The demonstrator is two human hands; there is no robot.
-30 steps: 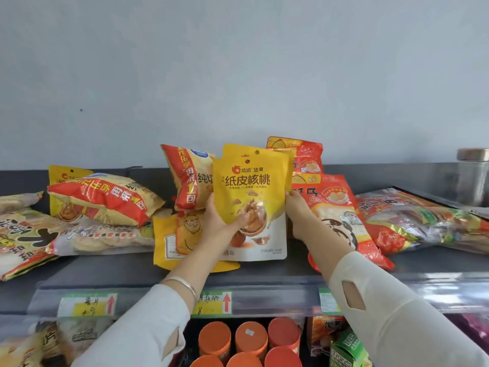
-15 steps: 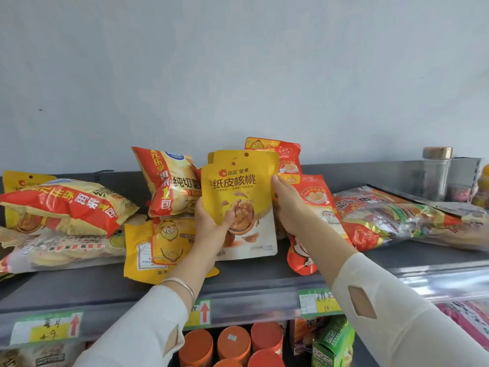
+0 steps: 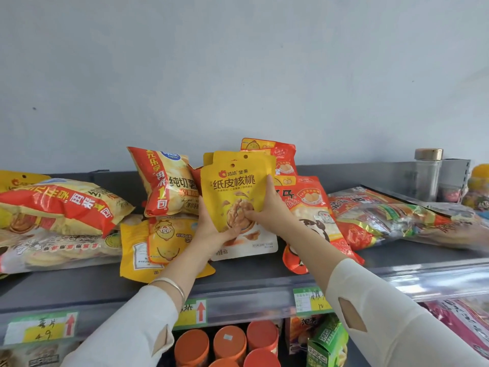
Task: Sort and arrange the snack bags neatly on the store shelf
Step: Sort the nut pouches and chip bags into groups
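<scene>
Price tags point(image 3: 194, 312) line the shelf point(image 3: 264, 274) edge nearest you. Above them, your left hand point(image 3: 211, 230) grips the yellow walnut bag point(image 3: 235, 186) at its lower left, thumb across the front. Your right hand point(image 3: 271, 211) pinches its right side. The bag is upright at mid-shelf, with a red chip bag point(image 3: 166, 181) just behind it.

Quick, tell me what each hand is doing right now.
Left hand: grips the yellow walnut bag at its lower left edge.
Right hand: grips the same bag at its right side, thumb across the front.
</scene>
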